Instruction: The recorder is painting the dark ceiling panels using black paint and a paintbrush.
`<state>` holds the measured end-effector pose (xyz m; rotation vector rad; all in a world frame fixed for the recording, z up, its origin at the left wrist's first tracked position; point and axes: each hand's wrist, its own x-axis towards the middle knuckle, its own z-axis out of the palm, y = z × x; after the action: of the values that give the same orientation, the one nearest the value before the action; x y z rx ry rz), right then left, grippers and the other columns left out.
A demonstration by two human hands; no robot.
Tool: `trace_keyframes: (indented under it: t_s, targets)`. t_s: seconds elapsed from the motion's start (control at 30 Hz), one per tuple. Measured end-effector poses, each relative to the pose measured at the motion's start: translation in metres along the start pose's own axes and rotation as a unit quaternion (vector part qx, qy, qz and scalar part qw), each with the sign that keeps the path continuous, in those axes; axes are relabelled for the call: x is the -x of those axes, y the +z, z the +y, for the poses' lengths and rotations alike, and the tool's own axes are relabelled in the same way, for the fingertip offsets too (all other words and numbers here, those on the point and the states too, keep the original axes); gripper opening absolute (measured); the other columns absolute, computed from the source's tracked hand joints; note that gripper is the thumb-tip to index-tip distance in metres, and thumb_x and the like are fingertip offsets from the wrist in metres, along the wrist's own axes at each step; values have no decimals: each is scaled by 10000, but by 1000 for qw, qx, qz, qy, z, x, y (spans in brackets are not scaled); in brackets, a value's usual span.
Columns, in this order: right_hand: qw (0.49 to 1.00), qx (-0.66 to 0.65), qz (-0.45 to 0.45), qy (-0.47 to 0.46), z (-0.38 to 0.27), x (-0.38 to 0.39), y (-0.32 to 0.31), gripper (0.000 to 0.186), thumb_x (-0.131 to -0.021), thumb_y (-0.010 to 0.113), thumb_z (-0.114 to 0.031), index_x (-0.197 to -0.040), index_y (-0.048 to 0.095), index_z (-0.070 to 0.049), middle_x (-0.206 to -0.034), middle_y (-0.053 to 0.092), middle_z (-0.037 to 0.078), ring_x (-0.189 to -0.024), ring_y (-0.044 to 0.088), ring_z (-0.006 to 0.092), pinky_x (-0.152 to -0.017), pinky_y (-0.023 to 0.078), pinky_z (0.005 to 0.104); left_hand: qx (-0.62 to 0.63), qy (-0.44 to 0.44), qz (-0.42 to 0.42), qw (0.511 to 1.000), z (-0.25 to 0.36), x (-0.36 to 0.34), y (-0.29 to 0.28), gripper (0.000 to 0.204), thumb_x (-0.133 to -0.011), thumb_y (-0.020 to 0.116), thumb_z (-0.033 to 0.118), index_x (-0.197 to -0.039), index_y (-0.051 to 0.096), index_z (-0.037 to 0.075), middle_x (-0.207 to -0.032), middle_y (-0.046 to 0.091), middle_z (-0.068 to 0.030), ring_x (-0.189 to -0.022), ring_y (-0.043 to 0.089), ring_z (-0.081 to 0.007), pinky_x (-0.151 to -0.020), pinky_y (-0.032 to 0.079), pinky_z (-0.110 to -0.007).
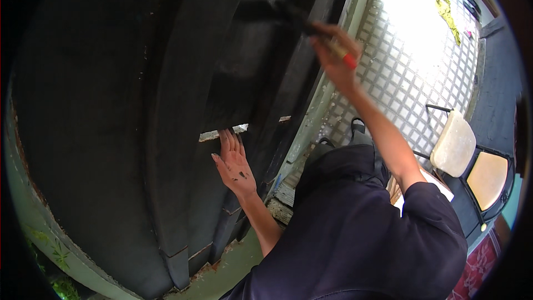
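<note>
A dark-painted panel, like a door, fills the left half of the head view. My left hand, palm toward me with dark smudges, has its fingers stretched out into a light-edged slot in it. Up and to the right, my right hand grips a paintbrush with a red-tipped handle; the dark bristle end is blurred over the upper panel beside a raised vertical strip.
At right are a tiled floor, two pale-seated chairs, a yellow crumpled item, dark footwear and a red patterned mat. A pale green frame borders the panel. Plants show at lower left.
</note>
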<state>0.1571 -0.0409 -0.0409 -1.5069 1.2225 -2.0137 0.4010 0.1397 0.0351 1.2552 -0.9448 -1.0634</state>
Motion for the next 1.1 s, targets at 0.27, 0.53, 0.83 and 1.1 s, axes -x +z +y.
trace_keyframes:
  t_s: [0.27,0.53,0.83,1.1]
  targets:
    - [923,-213,-296,124,-86,102,-3,252,-779,759,-25,-1029,722,-24,-991,718,129,-830,695,250,-710,552,328,21,-10,-7,1000,1,0,-3,825,-1037,218,580,-1545,132,-65,-1636,142,-188,-1528,78,-301,-1236,40,-440]
    - [931,-218,23,292,-24,21,7,249,-856,736,-32,-1105,724,-22,-1011,730,56,-871,670,112,-774,532,249,18,1,-3,1000,0,1,0,804,-1040,206,568,-1550,128,-49,-1644,124,-164,-1532,60,-291,-1238,40,-445]
    - [964,-182,-184,65,-57,86,5,329,-762,766,-2,-1088,729,-23,-894,700,147,-748,673,235,-680,506,292,15,-20,-30,999,1,-4,-5,809,-1040,186,571,-1547,132,-57,-1639,151,-161,-1531,72,-288,-1239,37,-438]
    - [909,-251,-172,286,-59,83,-13,349,-863,734,-36,-1207,679,-16,-1109,706,82,-969,649,126,-848,521,256,86,-15,-32,996,-2,-2,-12,817,-1035,199,581,-1548,141,-52,-1643,152,-141,-1533,78,-244,-1240,45,-427]
